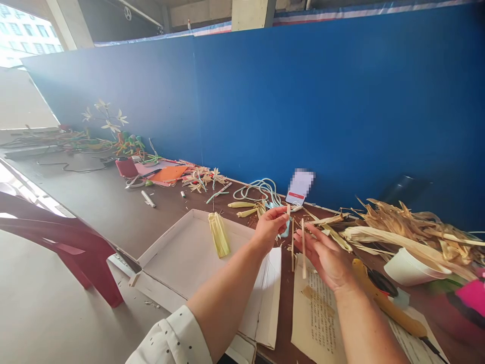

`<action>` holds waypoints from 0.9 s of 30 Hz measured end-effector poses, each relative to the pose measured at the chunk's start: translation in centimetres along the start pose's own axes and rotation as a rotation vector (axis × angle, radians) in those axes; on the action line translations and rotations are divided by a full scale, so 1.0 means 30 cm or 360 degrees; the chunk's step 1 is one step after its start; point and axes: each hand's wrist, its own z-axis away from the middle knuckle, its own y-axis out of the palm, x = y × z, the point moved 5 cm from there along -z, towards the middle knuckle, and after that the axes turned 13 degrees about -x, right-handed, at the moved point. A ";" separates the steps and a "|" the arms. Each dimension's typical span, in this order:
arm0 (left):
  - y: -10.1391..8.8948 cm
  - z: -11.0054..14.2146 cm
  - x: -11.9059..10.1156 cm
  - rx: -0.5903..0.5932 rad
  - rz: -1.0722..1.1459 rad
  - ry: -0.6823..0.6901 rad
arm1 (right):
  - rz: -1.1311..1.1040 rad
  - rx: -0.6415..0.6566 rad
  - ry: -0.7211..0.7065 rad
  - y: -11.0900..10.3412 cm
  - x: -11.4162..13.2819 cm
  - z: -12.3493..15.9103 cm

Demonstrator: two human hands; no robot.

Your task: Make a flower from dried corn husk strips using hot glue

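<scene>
My left hand [272, 227] pinches a small pale strip [288, 210], its fingers closed, above the table near the phone. To its right, my right hand [326, 260] has a thin tan stick [303, 263] upright at its fingertips, apparently held between thumb and fingers, with the other fingers loosely curved. A second thin stick [293, 247] lies on the table between the hands. Below my left forearm is a shallow white cardboard box [178, 258] with a yellow-green corn husk piece [219, 235] in it. A printed sheet [312, 318] lies under my right hand.
A phone [300, 186] leans on the blue partition [242, 101], beside a coiled white cable [261, 187]. Dried husks [409, 222] and a white bowl [415, 268] stand right, near a yellow corded tool [394, 306]. Orange paper [170, 173] and husk flowers lie left, past a red chair [87, 247].
</scene>
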 end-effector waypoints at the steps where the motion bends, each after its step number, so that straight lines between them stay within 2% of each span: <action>1: 0.000 0.000 0.000 -0.0001 -0.0007 -0.0002 | 0.0043 0.0036 0.0007 0.005 -0.012 0.001; 4: -0.003 -0.002 0.004 0.0006 -0.0043 -0.0007 | 0.0199 0.0107 -0.0039 0.011 -0.031 0.000; 7: -0.005 -0.007 0.008 0.0022 -0.0063 0.0016 | 0.0271 0.0128 -0.0184 0.013 -0.009 0.000; 12: 0.005 0.000 0.024 0.0092 -0.0196 -0.0028 | 0.0213 -0.0070 -0.0421 -0.007 0.084 0.017; 15: 0.026 0.022 0.032 0.0242 -0.0269 -0.0056 | 0.0213 -0.0097 -0.0382 -0.010 0.104 0.026; 18: 0.043 0.041 0.038 0.0356 -0.0339 -0.0049 | 0.0258 -0.0061 -0.0271 -0.002 0.090 0.027; 22: 0.051 0.050 0.046 0.0420 -0.0469 -0.0003 | 0.0262 -0.0019 -0.0224 0.007 0.075 0.027; 27: 0.052 0.051 0.063 0.0508 -0.0599 0.0062 | 0.0261 -0.0103 -0.0253 -0.009 0.079 0.018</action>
